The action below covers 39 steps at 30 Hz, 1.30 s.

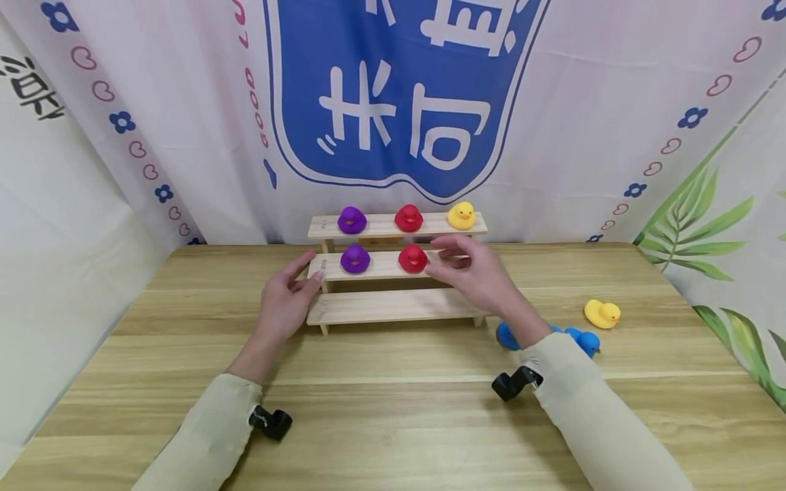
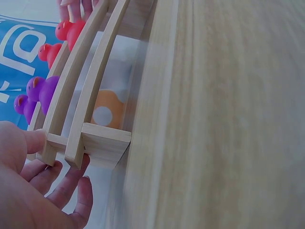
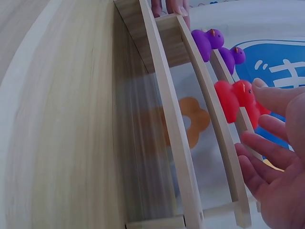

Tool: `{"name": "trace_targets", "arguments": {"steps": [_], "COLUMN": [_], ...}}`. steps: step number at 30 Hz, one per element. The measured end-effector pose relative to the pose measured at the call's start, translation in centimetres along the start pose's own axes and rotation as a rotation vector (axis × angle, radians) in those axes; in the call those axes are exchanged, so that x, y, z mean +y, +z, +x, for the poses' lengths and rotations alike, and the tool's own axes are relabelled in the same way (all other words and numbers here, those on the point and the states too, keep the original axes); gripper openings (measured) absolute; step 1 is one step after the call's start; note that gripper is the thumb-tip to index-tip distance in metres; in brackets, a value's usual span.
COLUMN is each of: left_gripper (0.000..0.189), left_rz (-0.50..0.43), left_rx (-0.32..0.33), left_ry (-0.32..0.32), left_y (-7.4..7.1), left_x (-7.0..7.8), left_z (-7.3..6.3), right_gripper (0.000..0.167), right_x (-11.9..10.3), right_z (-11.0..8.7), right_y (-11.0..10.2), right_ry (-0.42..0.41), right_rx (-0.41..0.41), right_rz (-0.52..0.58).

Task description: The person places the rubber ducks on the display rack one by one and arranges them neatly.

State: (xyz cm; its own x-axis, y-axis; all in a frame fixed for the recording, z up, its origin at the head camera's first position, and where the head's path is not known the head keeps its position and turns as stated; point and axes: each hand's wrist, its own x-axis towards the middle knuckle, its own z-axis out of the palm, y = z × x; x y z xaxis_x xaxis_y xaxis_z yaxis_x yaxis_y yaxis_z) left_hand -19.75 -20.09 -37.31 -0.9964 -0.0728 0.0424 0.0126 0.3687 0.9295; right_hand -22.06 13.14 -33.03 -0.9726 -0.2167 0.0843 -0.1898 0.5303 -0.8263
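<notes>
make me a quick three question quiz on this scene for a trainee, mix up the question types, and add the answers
1. True or false: in the head view, the middle shelf of the wooden rack carries a purple duck to the left of a red duck.

2. In the head view, what colour is the duck furthest right on the top shelf?
A) purple
B) yellow
C) red

3. What does the left grip hold?

Key:
1. True.
2. B, the yellow duck.
3. The left end of the wooden rack.
</notes>
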Motion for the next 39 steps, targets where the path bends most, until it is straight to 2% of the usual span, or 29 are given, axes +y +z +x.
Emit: {"name": "trace_targets", "arguments": {"steps": [16, 28, 39], "left_gripper": [0.056, 0.055, 0.055], "left_rz": [-0.008, 0.005, 0.013], "left_rx": [-0.006, 0.004, 0.008], "left_ry": [-0.006, -0.004, -0.009], "left_y": [0.0, 0.1, 0.0], "left_x": [0.0, -0.1, -0.1], "left_z": [-0.1, 0.0, 0.1], "right_gripper": [0.048, 0.047, 0.049], "right_x": [2.2, 3.7, 5.2], "right_z": [-1.7, -3.5, -5.5], "right_y": [-2.7, -6.0, -9.1], "right_ry": [-0.035, -0.089, -0.034], "right_rx": [0.051, 0.135, 0.211], "right_rz": [-0.046, -0.07, -0.118]}}
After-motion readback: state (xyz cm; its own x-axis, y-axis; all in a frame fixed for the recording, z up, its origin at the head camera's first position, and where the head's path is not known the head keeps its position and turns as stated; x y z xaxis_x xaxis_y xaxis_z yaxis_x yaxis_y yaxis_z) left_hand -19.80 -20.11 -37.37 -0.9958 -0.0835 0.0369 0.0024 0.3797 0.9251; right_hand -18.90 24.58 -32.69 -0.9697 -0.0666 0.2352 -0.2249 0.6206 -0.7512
